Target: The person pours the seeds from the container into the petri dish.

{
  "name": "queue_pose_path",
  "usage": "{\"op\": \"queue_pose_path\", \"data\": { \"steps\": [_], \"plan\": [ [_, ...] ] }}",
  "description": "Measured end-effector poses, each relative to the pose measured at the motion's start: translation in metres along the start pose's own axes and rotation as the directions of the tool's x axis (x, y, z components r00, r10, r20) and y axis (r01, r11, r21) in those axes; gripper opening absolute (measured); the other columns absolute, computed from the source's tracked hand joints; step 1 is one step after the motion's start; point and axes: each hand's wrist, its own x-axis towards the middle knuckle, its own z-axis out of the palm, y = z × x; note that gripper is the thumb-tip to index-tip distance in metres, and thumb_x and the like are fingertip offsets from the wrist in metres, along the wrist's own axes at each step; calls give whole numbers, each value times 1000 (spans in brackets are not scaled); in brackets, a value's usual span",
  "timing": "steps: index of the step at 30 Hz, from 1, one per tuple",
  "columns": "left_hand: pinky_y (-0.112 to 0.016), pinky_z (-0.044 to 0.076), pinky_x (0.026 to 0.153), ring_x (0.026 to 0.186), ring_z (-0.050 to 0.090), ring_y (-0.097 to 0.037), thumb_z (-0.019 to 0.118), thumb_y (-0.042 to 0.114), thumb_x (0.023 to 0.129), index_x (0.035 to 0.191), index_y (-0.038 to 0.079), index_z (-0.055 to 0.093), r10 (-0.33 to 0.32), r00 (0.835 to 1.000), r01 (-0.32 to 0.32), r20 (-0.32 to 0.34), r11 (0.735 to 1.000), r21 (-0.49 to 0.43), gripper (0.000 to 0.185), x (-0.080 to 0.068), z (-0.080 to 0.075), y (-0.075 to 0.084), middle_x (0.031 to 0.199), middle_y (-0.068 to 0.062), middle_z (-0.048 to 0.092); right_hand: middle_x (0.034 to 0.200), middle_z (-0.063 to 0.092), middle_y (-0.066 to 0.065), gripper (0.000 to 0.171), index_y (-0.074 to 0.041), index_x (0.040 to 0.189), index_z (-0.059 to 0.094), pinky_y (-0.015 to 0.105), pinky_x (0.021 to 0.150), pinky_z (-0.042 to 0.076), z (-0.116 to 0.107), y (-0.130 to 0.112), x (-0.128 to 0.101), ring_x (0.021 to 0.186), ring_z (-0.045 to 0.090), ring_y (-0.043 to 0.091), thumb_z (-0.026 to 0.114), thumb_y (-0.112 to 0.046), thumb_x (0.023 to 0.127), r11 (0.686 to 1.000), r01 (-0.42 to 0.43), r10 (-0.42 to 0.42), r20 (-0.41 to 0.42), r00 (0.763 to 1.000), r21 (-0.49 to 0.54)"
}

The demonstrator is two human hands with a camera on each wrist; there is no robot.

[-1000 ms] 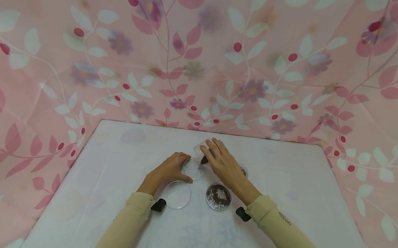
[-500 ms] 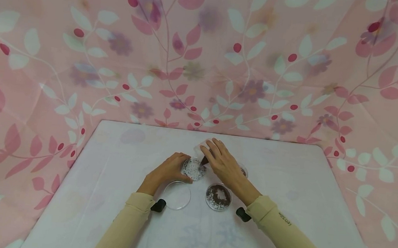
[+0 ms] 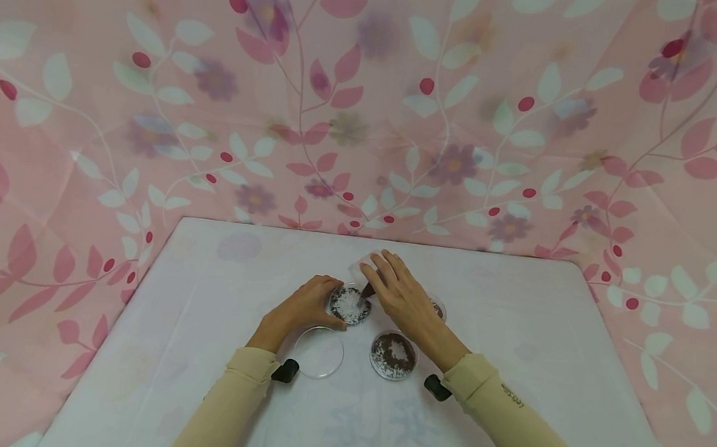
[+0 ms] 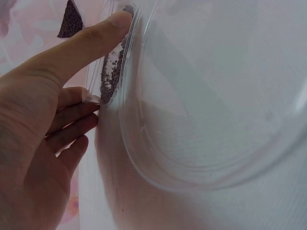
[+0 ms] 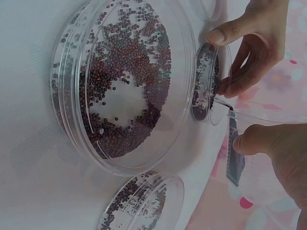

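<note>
My left hand [image 3: 304, 301] holds a round clear petri dish [image 3: 349, 302] at the back middle of the table, thumb on the near side and fingers on the far side. Dark round seeds [image 4: 111, 79] lie around the dish floor. Above its right edge, my right hand [image 3: 406, 297] grips a clear plastic container [image 5: 261, 172], tilted with its corner low over the dish. Dark seeds [image 5: 235, 155] are heaped along the container's lower side, and some run from its corner into the dish. In the head view the right hand covers much of the container.
A bare clear dish [image 3: 319, 352] sits just in front of the left hand. Right of it stands a dish [image 5: 180, 115] of brown seeds. Another seed dish [image 3: 443, 308] is partly hidden behind the right wrist. A floral cloth [image 3: 372, 107] hangs behind the table.
The seeds in the dish under the container have grown from a thin scatter to a thicker dark ring round a pale middle. Both hands have stayed in place.
</note>
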Motion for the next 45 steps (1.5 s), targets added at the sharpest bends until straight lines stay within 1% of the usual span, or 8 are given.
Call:
{"op": "queue_pose_path", "data": {
  "steps": [13, 17, 21, 30, 33, 38, 41, 45],
  "plan": [
    [-43, 38, 115, 135, 46, -27, 88, 51, 64, 139, 8, 54, 15, 1000, -15, -12, 1000, 4, 92, 0, 0, 0, 141, -9, 55, 145, 48, 19, 68, -6, 146, 39, 47, 117, 36, 0, 0, -1, 139, 42, 37, 71, -3, 85, 1000, -10, 10, 30, 999, -17],
    [-43, 38, 116, 135, 46, -26, 88, 51, 64, 139, 8, 54, 19, 1000, -19, -13, 1000, 12, 92, 1, 1, -1, 141, -9, 55, 144, 48, 19, 67, -5, 145, 40, 46, 116, 37, -1, -1, -1, 138, 43, 37, 69, -2, 85, 1000, -21, 22, 24, 999, -16],
    [-41, 37, 116, 136, 46, -26, 87, 52, 64, 139, 9, 53, 16, 1000, -16, -9, 1000, 21, 93, 2, 1, -3, 141, -8, 55, 144, 49, 19, 69, -4, 145, 41, 45, 117, 36, 0, -1, -2, 138, 44, 37, 69, -4, 83, 999, -31, 32, 24, 999, -18],
    [-41, 36, 117, 137, 45, -25, 88, 52, 64, 140, 10, 53, 7, 1000, -7, -10, 1000, 18, 93, 3, 4, -5, 143, -8, 54, 144, 49, 20, 65, -2, 145, 41, 44, 118, 35, -1, 0, -3, 137, 45, 36, 66, -5, 85, 999, -40, 41, 38, 998, -21],
    [-41, 36, 117, 137, 45, -26, 88, 52, 64, 140, 10, 53, 6, 1000, -6, -9, 1000, 14, 93, 3, 4, -5, 143, -9, 53, 144, 50, 20, 72, 0, 144, 42, 43, 118, 35, -1, 1, -3, 135, 47, 36, 73, -7, 79, 999, -44, 45, 34, 998, -16],
    [-42, 36, 117, 137, 44, -25, 87, 53, 64, 140, 11, 52, -2, 1000, 2, -1, 1000, 8, 94, 3, 3, -4, 143, -8, 53, 143, 50, 21, 94, 2, 143, 41, 41, 118, 35, -4, 1, -4, 134, 48, 36, 88, -17, 64, 997, -76, 75, 55, 996, 20],
    [-41, 36, 117, 137, 44, -25, 87, 54, 64, 140, 12, 52, -2, 1000, 2, -2, 1000, 11, 94, 3, 3, -5, 143, -7, 53, 144, 49, 19, 100, 3, 144, 40, 40, 118, 35, -6, 2, -4, 135, 46, 35, 92, -22, 62, 989, -123, 116, 83, 990, 77],
    [-41, 36, 117, 137, 45, -24, 87, 53, 63, 140, 12, 53, 3, 1000, -3, -8, 1000, 12, 94, 3, 3, -5, 142, -7, 54, 145, 47, 17, 102, 1, 145, 38, 39, 116, 39, -8, 3, -6, 137, 44, 32, 92, -26, 63, 960, -221, 201, 125, 972, 174]
  ]
}}
